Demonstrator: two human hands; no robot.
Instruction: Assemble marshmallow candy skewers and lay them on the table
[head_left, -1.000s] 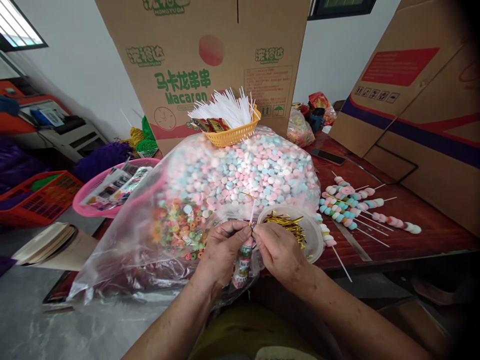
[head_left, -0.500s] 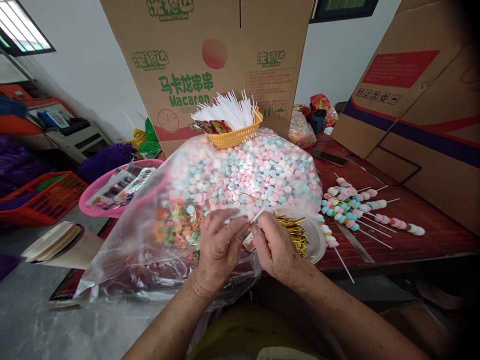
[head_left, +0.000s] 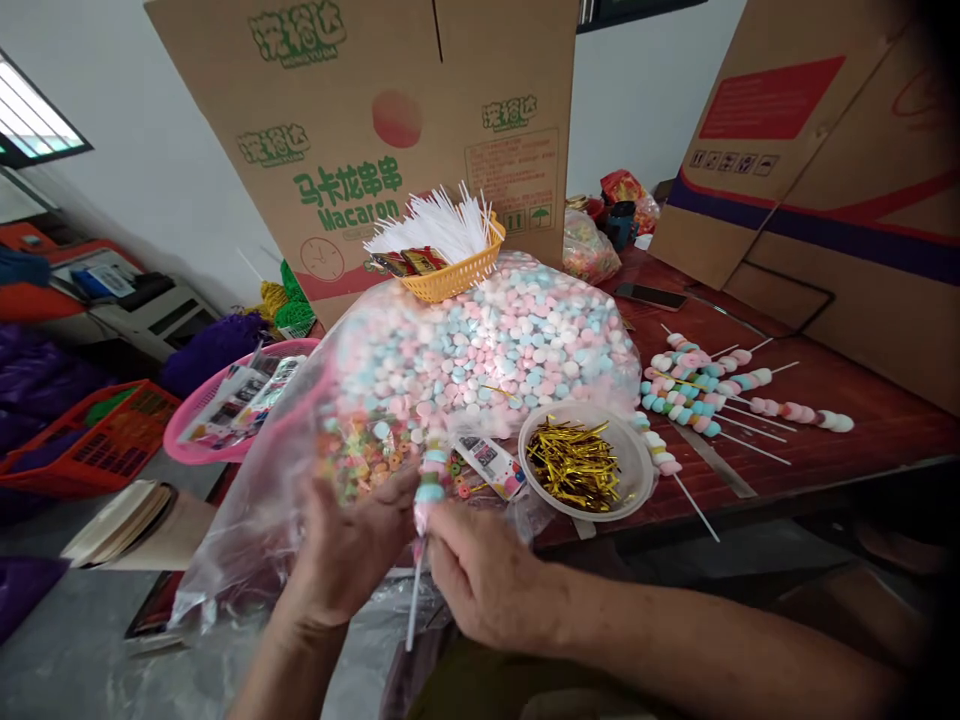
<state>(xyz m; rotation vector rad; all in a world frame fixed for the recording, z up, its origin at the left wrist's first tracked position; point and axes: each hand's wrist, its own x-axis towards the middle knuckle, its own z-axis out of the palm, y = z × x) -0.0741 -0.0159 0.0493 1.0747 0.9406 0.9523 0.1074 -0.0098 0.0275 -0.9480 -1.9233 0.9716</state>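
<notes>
A skewer of pastel marshmallows stands nearly upright before me, its white stick pointing down. My right hand has its fingers closed around the lower part of that skewer. Just left of it, my left hand is open with the fingers stretched out; whether it touches the marshmallows I cannot tell. Behind both hands lies a big clear plastic bag of pink, white and blue marshmallows, with colourful ring candies at its near left. To the right, a round plastic bowl holds gold twist ties.
Finished-looking marshmallow skewers are piled on the red table. A yellow basket of white sticks sits atop the bag. Cardboard boxes stand behind, a phone lies right, and a pink basket is left.
My hands, together over the bag before, have come apart and nearer to me. The marshmallow skewer now shows upright in my right hand, and my left hand has opened. The view has shifted slightly.
</notes>
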